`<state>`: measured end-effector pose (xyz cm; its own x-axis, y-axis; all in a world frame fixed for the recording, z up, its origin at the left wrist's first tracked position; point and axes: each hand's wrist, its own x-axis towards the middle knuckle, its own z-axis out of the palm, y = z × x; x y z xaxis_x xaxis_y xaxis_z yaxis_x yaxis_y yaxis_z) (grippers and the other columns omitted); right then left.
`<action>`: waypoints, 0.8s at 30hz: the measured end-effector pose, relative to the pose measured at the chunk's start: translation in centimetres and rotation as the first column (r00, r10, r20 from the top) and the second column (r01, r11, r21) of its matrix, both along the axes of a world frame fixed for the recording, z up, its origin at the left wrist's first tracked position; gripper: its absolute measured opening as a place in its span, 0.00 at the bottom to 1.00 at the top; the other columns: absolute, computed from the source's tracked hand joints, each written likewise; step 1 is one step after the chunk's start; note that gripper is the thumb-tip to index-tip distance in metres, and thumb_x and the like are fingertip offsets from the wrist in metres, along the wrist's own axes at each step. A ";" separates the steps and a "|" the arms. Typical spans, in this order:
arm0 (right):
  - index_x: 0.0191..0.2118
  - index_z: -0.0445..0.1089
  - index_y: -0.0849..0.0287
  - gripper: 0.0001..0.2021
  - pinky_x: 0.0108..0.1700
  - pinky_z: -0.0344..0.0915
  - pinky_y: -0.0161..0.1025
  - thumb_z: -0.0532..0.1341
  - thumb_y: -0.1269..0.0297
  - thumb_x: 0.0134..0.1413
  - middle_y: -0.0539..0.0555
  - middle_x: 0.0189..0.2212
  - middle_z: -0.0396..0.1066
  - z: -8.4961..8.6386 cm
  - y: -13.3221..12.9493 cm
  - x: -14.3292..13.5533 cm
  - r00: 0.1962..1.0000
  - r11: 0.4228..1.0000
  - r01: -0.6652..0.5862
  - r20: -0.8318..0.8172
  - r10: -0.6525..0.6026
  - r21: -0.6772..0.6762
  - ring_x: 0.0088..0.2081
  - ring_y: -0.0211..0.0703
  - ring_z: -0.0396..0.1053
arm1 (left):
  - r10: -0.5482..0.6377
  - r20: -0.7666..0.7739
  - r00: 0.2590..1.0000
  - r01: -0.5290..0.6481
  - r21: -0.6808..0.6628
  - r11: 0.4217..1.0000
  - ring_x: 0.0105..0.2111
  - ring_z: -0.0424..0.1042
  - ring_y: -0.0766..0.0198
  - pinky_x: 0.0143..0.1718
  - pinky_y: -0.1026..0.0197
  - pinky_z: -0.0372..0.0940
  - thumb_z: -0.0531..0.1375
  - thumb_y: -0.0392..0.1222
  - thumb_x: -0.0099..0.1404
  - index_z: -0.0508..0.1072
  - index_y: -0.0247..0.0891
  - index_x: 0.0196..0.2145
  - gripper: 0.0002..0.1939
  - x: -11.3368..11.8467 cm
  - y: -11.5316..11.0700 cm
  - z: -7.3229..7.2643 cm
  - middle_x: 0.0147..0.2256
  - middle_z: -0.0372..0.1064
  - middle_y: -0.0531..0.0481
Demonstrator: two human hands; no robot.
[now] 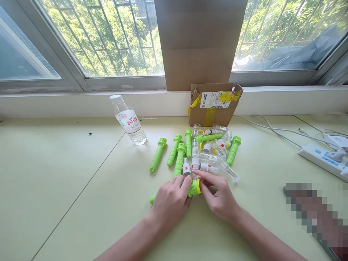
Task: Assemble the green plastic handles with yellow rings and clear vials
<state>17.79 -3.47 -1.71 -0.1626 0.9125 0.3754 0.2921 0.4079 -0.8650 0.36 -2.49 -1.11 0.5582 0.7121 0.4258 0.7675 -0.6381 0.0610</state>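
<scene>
Two hands on one green threaded tube (193, 187): left hand (172, 195) wraps its shaft; right hand (220, 194), half-curled with index extended, is at the yellow ring (198, 186) on its end, firm grip not discernible. Judged best: brace the shaft, seat the ring square with even pressure. Left knuckles up, both wrists angled inward. Clear ribbed tubes (231, 172) lie just beyond on the table (54, 174).

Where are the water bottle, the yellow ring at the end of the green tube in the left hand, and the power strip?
Water bottle (129, 121): head view, on its label.
Yellow ring (198, 186): head view, on its band.
Power strip (322, 158): head view, on its white casing.
</scene>
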 end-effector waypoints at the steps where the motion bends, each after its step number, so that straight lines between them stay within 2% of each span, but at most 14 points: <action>1: 0.48 0.71 0.59 0.16 0.30 0.70 0.35 0.55 0.74 0.56 0.54 0.33 0.76 0.1 0.0 0.0 1.000 1.000 0.006 -0.014 -0.006 -0.002 0.29 0.39 0.72 | -0.003 0.002 1.000 0.003 -0.002 1.000 0.27 0.68 0.59 0.24 0.61 0.61 0.56 0.31 0.56 0.63 0.38 0.44 0.17 0.0 0.0 0.0 0.30 0.67 0.51; 5: 0.42 0.74 0.59 0.13 0.33 0.71 0.36 0.55 0.74 0.56 0.54 0.34 0.77 0.2 0.2 0.1 0.999 1.000 -0.005 -0.041 0.005 0.003 0.33 0.41 0.74 | -0.029 0.023 0.999 0.029 0.002 1.000 0.27 0.67 0.59 0.24 0.60 0.61 0.56 0.35 0.58 0.63 0.38 0.44 0.14 0.1 -0.1 0.0 0.30 0.66 0.51; 10: 0.50 0.71 0.61 0.17 0.40 0.71 0.40 0.51 0.73 0.59 0.56 0.36 0.76 0.3 0.0 0.5 0.995 0.993 -0.095 0.015 0.094 0.073 0.38 0.43 0.74 | -0.054 0.068 0.996 0.051 0.046 0.998 0.27 0.67 0.59 0.24 0.60 0.60 0.56 0.37 0.59 0.63 0.37 0.43 0.12 0.4 -0.2 -0.1 0.29 0.66 0.50; 13: 0.56 0.66 0.63 0.20 0.40 0.71 0.42 0.50 0.70 0.60 0.58 0.37 0.74 0.3 -0.2 0.6 0.989 0.985 -0.137 0.063 0.131 0.103 0.38 0.45 0.73 | -0.058 0.091 0.994 0.051 0.071 0.996 0.28 0.67 0.59 0.25 0.60 0.60 0.55 0.35 0.60 0.63 0.36 0.44 0.13 0.4 -0.2 -0.1 0.30 0.67 0.50; 18: 0.60 0.61 0.62 0.22 0.36 0.71 0.43 0.53 0.68 0.60 0.55 0.30 0.72 0.1 -0.4 0.2 0.987 0.985 -0.101 0.142 0.081 0.143 0.31 0.44 0.71 | -0.067 0.118 0.991 0.057 0.084 0.995 0.28 0.68 0.60 0.26 0.61 0.60 0.54 0.36 0.64 0.63 0.35 0.46 0.13 0.3 -0.2 -0.2 0.30 0.68 0.49; 24: 0.62 0.57 0.59 0.23 0.35 0.71 0.42 0.51 0.67 0.62 0.54 0.28 0.71 0.3 -0.5 -0.1 0.978 0.985 -0.065 0.207 0.031 0.161 0.29 0.43 0.71 | -0.088 0.105 0.991 0.079 0.088 0.993 0.28 0.68 0.60 0.26 0.61 0.60 0.53 0.37 0.66 0.62 0.34 0.48 0.13 0.3 -0.2 -0.2 0.31 0.69 0.49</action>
